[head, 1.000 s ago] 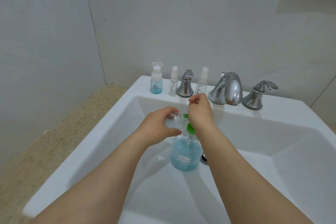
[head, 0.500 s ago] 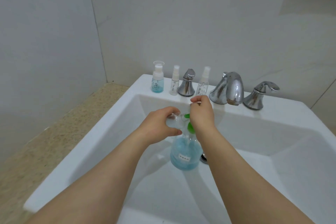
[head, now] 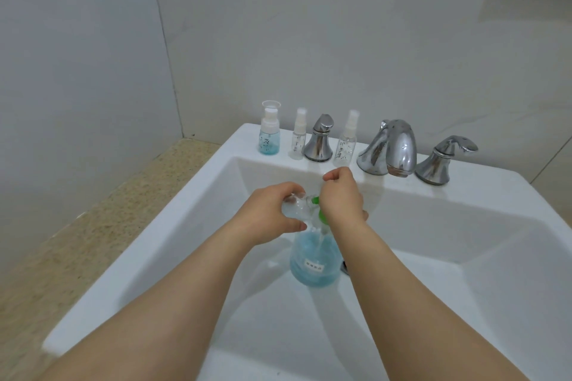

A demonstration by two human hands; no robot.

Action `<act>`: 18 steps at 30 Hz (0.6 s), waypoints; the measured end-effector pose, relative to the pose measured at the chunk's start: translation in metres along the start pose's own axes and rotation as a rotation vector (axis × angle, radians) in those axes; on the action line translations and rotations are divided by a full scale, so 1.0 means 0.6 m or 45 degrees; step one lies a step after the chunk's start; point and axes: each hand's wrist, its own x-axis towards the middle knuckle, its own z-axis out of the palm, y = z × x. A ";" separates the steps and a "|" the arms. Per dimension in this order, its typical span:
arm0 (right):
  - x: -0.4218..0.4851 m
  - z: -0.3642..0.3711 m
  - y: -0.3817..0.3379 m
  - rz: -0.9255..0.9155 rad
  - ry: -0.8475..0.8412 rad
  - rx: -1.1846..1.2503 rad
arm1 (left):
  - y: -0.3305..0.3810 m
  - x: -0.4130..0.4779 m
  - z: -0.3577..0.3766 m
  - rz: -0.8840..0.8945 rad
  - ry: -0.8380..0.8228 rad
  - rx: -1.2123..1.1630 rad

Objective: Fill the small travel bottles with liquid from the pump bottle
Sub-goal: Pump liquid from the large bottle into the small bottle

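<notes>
While three travel bottles [head: 297,136] stand behind, left hand [head: 269,216] grips a fourth [head: 295,206], right hand [head: 340,198] grips one pump bottle [head: 314,260]

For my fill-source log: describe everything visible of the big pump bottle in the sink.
The round clear plastic pump bottle stands upright in the white sink basin, beside the drain. Blue liquid fills most of its body; a small white label faces the camera. The right hand grips its green pump head; the left hand holds a small clear bottle at the spout.
</notes>
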 end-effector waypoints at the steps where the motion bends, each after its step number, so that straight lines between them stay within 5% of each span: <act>1: 0.004 0.001 -0.001 -0.012 -0.001 0.041 | 0.001 0.002 -0.001 0.001 -0.002 -0.004; 6: 0.006 -0.009 -0.009 -0.202 0.097 -0.012 | 0.010 0.001 -0.005 0.015 0.020 -0.064; 18: -0.001 0.000 0.002 -0.107 0.038 -0.075 | 0.006 0.000 -0.003 -0.009 -0.068 -0.011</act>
